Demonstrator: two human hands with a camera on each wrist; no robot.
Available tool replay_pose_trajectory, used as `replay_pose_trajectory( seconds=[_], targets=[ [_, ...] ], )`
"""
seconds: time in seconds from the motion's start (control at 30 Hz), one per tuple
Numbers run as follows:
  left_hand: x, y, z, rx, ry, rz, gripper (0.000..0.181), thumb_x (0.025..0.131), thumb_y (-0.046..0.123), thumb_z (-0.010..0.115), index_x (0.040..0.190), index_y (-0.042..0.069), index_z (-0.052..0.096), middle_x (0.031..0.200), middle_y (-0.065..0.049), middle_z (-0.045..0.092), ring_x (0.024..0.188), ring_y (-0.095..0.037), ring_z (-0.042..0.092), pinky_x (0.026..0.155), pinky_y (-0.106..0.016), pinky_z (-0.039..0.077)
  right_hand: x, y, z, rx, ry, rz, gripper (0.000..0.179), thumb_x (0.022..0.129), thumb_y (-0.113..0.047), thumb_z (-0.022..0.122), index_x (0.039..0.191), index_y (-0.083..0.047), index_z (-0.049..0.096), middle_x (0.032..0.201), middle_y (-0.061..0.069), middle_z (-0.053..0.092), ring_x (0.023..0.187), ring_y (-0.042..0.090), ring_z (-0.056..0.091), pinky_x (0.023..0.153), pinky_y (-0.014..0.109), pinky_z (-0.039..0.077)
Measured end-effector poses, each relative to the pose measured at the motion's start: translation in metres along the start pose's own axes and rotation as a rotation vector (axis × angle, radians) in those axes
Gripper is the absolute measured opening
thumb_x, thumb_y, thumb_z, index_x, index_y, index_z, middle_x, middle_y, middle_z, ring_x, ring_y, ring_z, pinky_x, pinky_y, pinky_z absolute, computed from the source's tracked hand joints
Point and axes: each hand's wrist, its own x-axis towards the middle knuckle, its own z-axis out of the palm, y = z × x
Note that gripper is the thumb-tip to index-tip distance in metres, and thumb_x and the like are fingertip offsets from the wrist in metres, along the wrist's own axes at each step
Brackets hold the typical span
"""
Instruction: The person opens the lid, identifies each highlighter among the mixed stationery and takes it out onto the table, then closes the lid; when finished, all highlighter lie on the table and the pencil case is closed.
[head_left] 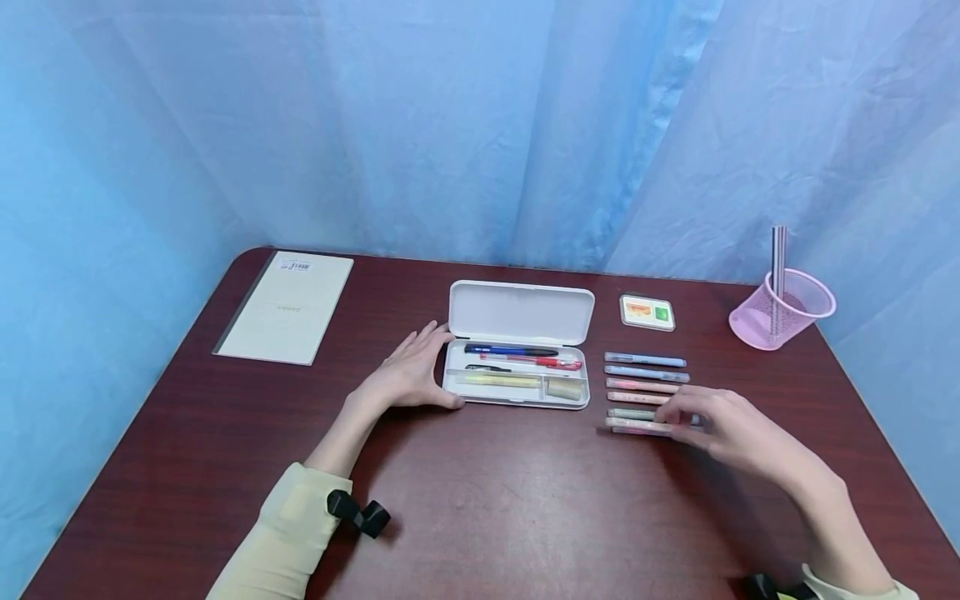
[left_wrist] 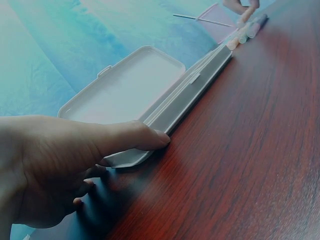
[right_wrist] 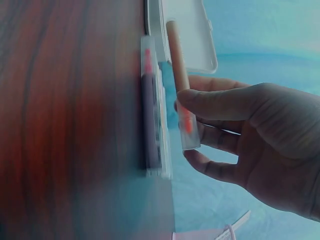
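Observation:
A white pencil case lies with its lid raised, holding a blue pen, a red-capped pen, a yellow pen and a beige block. My left hand rests at the case's left end, fingers spread towards the back and thumb along the front corner. In the right wrist view my right hand pinches a peach highlighter with a clear cap between thumb and fingers. That hand hovers over the near end of a row of highlighters, a purple one close beside the held one.
Two blue highlighters lie at the far end of the row. Behind it sits a small clear-cased pack. A pink mesh pen cup tilts at the back right with striped sticks. A notebook lies back left, before blue curtains.

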Motion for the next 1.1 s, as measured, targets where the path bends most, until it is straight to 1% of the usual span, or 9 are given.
replay_pose_trajectory(
  seconds=[0.1, 0.2, 0.43, 0.7, 0.9, 1.1],
  targets=[
    [-0.0001, -0.0006, 0.0002, 0.001, 0.001, -0.001, 0.103, 0.073, 0.046, 0.086, 0.154, 0.009, 0.037, 0.171, -0.012, 0.026, 0.163, -0.03, 0.013, 0.135, -0.048, 0.013, -0.0046, 0.0036, -0.0009, 0.018, -0.033, 0.021, 0.037, 0.075, -0.002, 0.086, 0.092, -0.032, 0.072, 0.082, -0.024, 0.063, 0.075, -0.008, 0.056, 0.066, 0.014, 0.045],
    [-0.0001, -0.001, 0.0004, 0.002, 0.002, -0.001, 0.103, 0.073, 0.046, 0.086, 0.154, 0.009, 0.037, 0.171, -0.012, 0.026, 0.163, -0.03, 0.013, 0.134, -0.048, 0.013, -0.0073, 0.0062, -0.0018, 0.034, -0.058, 0.026, 0.038, 0.076, -0.001, 0.086, 0.093, -0.033, 0.072, 0.083, -0.024, 0.063, 0.076, -0.009, 0.055, 0.065, 0.014, 0.044],
    [0.0001, -0.0011, 0.0007, -0.003, 0.006, 0.005, 0.102, 0.072, 0.046, 0.086, 0.154, 0.008, 0.037, 0.171, -0.013, 0.027, 0.163, -0.03, 0.014, 0.134, -0.049, 0.013, -0.0089, 0.0084, -0.0016, 0.027, -0.063, -0.011, 0.043, 0.073, 0.003, 0.085, 0.091, -0.034, 0.073, 0.089, -0.022, 0.066, 0.076, -0.007, 0.054, 0.066, 0.015, 0.043],
    [0.0008, -0.002, 0.0013, -0.002, 0.013, 0.008, 0.102, 0.072, 0.046, 0.086, 0.153, 0.008, 0.038, 0.17, -0.013, 0.027, 0.163, -0.031, 0.014, 0.134, -0.049, 0.014, -0.0065, 0.0053, -0.0019, 0.017, -0.107, 0.019, 0.044, 0.073, 0.005, 0.082, 0.09, -0.035, 0.073, 0.085, -0.023, 0.062, 0.076, -0.007, 0.053, 0.065, 0.017, 0.045],
    [0.0001, -0.0014, 0.0005, -0.007, 0.01, 0.005, 0.102, 0.072, 0.046, 0.086, 0.154, 0.008, 0.038, 0.171, -0.013, 0.027, 0.163, -0.03, 0.014, 0.134, -0.049, 0.013, -0.0075, 0.0068, -0.002, -0.005, -0.121, 0.033, 0.045, 0.072, 0.004, 0.083, 0.089, -0.035, 0.072, 0.085, -0.023, 0.06, 0.077, -0.007, 0.053, 0.064, 0.021, 0.047],
    [0.0001, -0.0008, 0.0006, 0.0, 0.004, 0.001, 0.103, 0.072, 0.046, 0.086, 0.154, 0.009, 0.037, 0.171, -0.012, 0.026, 0.163, -0.03, 0.014, 0.134, -0.048, 0.013, -0.0076, 0.007, -0.0013, -0.009, -0.131, 0.041, 0.045, 0.071, 0.005, 0.084, 0.087, -0.035, 0.071, 0.085, -0.022, 0.059, 0.076, -0.007, 0.052, 0.062, 0.022, 0.047]
  ],
)
